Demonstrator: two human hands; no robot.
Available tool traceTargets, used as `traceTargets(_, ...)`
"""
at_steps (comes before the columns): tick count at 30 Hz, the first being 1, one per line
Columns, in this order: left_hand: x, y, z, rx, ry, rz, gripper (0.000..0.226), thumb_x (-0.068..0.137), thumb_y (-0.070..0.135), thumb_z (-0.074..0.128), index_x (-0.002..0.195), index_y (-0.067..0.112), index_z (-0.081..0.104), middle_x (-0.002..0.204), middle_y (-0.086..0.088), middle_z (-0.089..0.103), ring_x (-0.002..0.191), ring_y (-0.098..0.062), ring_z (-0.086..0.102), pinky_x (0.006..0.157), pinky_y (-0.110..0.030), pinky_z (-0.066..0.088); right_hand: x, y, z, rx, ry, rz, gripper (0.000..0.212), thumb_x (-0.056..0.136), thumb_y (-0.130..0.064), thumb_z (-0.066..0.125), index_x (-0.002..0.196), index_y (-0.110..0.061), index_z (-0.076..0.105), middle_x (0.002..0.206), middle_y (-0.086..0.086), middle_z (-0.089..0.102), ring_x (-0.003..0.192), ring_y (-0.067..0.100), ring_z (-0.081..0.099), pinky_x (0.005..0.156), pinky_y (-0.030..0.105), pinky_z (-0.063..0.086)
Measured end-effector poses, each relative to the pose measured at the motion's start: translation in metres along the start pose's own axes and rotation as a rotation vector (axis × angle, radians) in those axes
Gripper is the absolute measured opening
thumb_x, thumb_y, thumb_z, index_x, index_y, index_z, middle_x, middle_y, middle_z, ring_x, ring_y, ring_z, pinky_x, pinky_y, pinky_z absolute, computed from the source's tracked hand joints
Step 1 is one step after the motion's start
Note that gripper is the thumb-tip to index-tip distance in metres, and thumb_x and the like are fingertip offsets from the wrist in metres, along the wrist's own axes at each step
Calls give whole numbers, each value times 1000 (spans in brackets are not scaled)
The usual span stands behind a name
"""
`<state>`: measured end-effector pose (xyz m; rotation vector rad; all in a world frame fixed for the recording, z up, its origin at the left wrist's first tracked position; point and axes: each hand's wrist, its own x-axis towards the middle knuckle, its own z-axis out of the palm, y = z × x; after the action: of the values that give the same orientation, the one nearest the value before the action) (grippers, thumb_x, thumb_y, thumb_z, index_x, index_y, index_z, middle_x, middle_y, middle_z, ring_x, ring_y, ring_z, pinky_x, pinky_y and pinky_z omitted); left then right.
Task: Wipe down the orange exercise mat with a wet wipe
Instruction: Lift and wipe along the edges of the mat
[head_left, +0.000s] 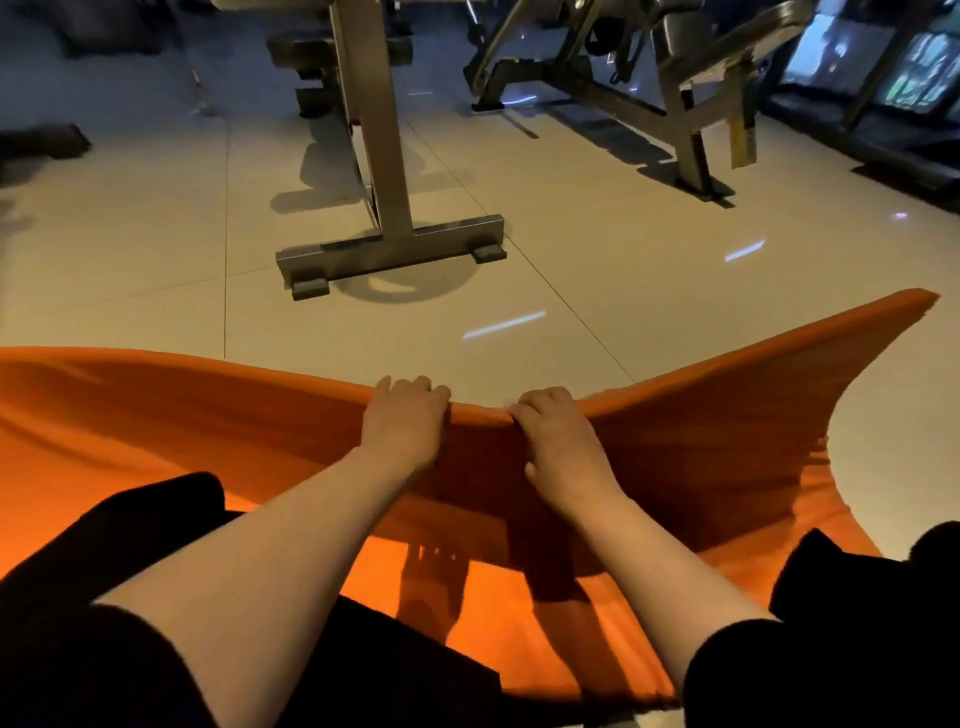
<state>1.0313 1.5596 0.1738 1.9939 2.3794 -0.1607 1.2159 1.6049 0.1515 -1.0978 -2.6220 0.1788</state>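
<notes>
Tiled floor (597, 249) ahead of me, a steel bench frame (387, 228) standing on it, more machines behind. Orange mat (171, 431) spans the view below, its far edge lifted off the tiles and sagging to both sides. My left hand (402, 421) and right hand (558, 441) sit close together, fingers curled over that raised edge, both clenched on the mat.

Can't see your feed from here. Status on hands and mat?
Left hand and right hand both gripping the far edge of the orange mat, edge lifted off the floor. No wipe in view. Bench frame stands just beyond.
</notes>
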Motion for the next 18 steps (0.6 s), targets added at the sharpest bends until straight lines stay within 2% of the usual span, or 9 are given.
traceTargets(2,7,-42,-2,113,-75,-48,29,98,20,42,126,25,48,120,-3,57,119,-25,51,114,-54,15,7,4,1,1,25,36,64,61,13,66,123,2,61,118,15,60,112,35,51,94,36,43)
traceTargets(4,12,-68,-4,167,-106,2,29,100,18,40,126,29,47,114,-1,59,114,-24,55,115,-59,6,10,4,6,2,72,68,66,53,16,69,118,1,64,113,14,63,108,35,56,88,34,48)
traceTargets(6,11,-69,-5,201,-110,97,25,100,15,43,123,25,48,107,-2,58,103,-24,59,113,-51,21,9,1,15,4,152,124,68,43,19,71,109,3,68,105,15,65,100,36,61,82,34,52)
traceTargets(7,8,-65,-4,203,-95,126,25,99,14,45,122,23,47,106,-3,56,99,-25,58,101,-44,37,9,-2,20,24,205,177,67,43,22,70,108,4,68,105,16,65,100,37,62,84,33,51)
traceTargets(8,4,-60,-2,197,-78,138,25,98,13,47,122,21,46,105,-4,54,95,-26,57,83,-38,43,10,-7,25,68,256,246,65,48,24,67,110,5,66,110,17,63,105,37,60,89,33,47)
traceTargets(10,-6,-53,3,191,-48,155,29,96,11,48,123,19,43,103,-5,50,91,-25,55,64,-33,37,14,-28,36,194,329,365,66,60,26,58,122,4,60,124,16,57,119,34,51,104,29,37)
traceTargets(13,-19,-43,5,192,-7,195,40,96,13,46,135,16,36,112,-5,51,97,-26,58,65,-32,36,16,-85,57,286,269,212,78,58,23,57,133,2,52,134,15,51,127,30,44,111,27,30)
traceTargets(15,-27,-40,6,191,21,209,43,97,15,44,139,14,34,117,-5,52,101,-26,59,67,-32,36,11,-108,63,292,216,98,83,49,20,65,129,4,54,130,17,54,123,33,49,106,31,39)
traceTargets(18,-36,-41,8,160,65,218,21,101,21,41,120,15,49,113,-5,56,100,-27,60,66,-33,35,-1,-90,50,147,194,73,91,36,15,72,125,2,58,124,13,58,119,23,45,97,26,45)
